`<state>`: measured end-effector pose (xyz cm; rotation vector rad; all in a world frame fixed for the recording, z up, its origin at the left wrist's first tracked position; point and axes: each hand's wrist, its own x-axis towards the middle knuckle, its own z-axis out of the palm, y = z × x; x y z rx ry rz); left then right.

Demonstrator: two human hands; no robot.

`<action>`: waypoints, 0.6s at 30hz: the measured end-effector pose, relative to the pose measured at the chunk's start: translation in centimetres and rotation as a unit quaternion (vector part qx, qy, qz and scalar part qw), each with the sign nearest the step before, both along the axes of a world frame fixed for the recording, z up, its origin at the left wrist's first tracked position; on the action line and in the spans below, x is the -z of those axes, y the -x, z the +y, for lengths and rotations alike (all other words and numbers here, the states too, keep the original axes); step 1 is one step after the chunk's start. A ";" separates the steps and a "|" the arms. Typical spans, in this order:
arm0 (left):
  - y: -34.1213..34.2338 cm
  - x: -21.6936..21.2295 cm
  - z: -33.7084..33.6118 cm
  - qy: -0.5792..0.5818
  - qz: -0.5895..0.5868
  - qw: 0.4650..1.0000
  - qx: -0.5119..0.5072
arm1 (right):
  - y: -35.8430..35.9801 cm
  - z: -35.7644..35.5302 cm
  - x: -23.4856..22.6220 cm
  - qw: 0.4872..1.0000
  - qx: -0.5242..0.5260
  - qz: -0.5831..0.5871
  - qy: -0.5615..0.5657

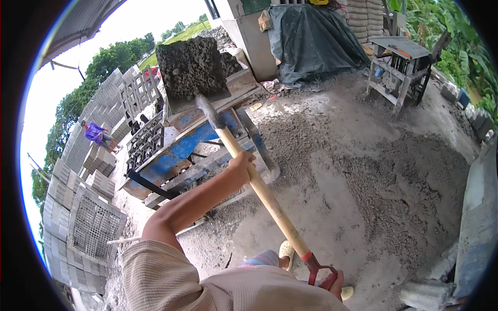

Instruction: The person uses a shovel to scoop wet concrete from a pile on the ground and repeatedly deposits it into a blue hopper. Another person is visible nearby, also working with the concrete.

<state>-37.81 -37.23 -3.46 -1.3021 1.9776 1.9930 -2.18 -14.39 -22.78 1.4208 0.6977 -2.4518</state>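
Note:
A shovel [270,199] with a long wooden shaft runs from my body up to the far left. My left hand [241,167] is wrapped round the middle of its shaft. My right hand [336,284] grips the red D-shaped handle at the near end; part of that hand is cut off by my shirt. The blade, mostly hidden, carries a heap of dark damp concrete mix [189,67], raised over the tray of a blue block-moulding machine [179,155]. Beside the tray, the machine's black mould [147,144] has several slots.
Loose grey mix [399,176] lies heaped on the floor to the right. A small wooden stand [397,72] and a dark tarpaulin [314,44] are at the back. Stacked concrete blocks [59,228] line the left, where a person in purple [96,135] is. A low wall [477,207] edges the right.

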 end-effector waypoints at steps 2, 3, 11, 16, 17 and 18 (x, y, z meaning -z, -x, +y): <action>5.4 -1.7 -4.6 0.019 0.054 0.996 0.061 | 7.0 -3.5 -0.7 0.995 -0.068 0.010 0.069; 7.2 -3.0 -5.7 0.044 0.055 0.997 0.016 | 9.8 -5.1 -1.7 0.988 -0.098 0.040 0.116; 14.2 1.9 -17.5 0.386 0.035 0.922 0.009 | 12.6 -15.0 8.8 0.813 -0.437 0.296 0.246; 13.8 1.1 -17.4 0.339 0.056 0.939 0.030 | 14.3 -10.4 -4.8 0.841 -0.398 0.325 0.171; 13.6 0.5 -16.7 0.339 0.075 0.937 0.047 | 14.7 -10.2 -5.1 0.831 -0.410 0.325 0.189; 13.6 -0.1 -19.1 0.359 0.109 0.925 0.060 | 15.7 -10.3 -6.9 0.825 -0.418 0.329 0.190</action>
